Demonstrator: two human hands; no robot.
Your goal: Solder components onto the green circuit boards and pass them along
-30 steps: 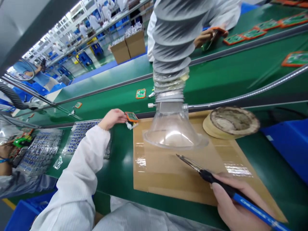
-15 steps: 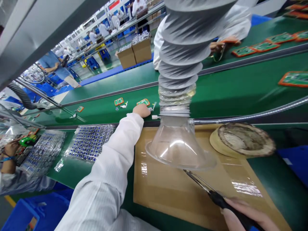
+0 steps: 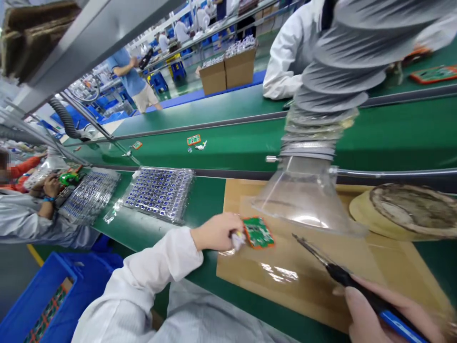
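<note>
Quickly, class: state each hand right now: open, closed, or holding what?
Left hand: closed, holding the green circuit board by its white end.
Right hand: closed around the soldering iron.

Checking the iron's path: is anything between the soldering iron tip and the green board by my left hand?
Nothing visible does. Only bare cardboard mat lies between the soldering iron in the right hand and the green board held by the left hand. The clear fume funnel hangs just beyond that gap.
</note>
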